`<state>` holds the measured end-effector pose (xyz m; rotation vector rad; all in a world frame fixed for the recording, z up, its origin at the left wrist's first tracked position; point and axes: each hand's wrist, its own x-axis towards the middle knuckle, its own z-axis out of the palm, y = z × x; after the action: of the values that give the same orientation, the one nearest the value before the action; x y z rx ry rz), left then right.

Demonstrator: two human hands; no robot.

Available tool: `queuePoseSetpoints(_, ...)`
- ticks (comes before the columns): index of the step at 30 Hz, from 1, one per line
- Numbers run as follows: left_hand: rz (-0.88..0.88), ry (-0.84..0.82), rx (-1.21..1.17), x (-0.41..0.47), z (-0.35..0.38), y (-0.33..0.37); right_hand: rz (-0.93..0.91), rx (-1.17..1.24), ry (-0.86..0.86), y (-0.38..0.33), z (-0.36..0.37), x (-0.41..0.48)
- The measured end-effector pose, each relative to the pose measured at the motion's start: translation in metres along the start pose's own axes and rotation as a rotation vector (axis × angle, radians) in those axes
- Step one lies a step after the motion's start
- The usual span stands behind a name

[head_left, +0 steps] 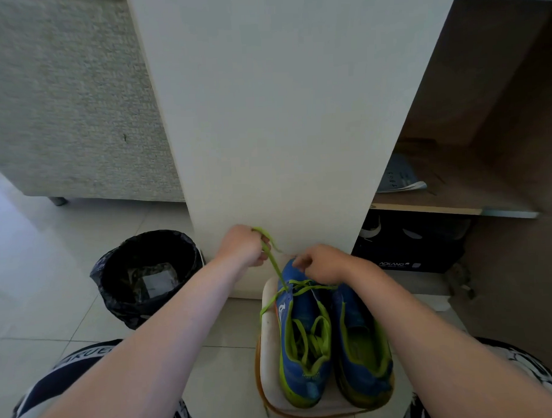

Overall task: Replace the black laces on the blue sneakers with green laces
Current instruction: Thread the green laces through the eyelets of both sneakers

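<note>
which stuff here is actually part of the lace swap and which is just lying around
Job in hand: green lace, blue sneakers, left hand, right hand.
Just lying about: black bin, black shoebox, papers on the shelf.

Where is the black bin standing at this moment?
In the head view the black bin stands at lower left, beside the white panel, just left of the left hand.
</note>
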<state>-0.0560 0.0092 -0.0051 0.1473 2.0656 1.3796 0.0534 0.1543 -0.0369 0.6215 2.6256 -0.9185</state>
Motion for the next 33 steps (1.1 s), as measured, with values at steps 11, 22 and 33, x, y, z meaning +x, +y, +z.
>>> queuePoseSetpoints(11, 0.222, 0.109, -0.117, -0.002, -0.006, 0.018, -0.106, 0.062, -0.087, -0.013, 0.012, 0.0)
queuePoseSetpoints(22, 0.428, 0.168, 0.75, -0.019, -0.023, 0.015, -0.178, 0.392, 0.157, -0.03, 0.006, 0.0)
queuePoseSetpoints(33, 0.495, -0.21, 1.053, -0.014, -0.012, 0.013, -0.184, 0.546, 0.18, -0.03, -0.007, -0.004)
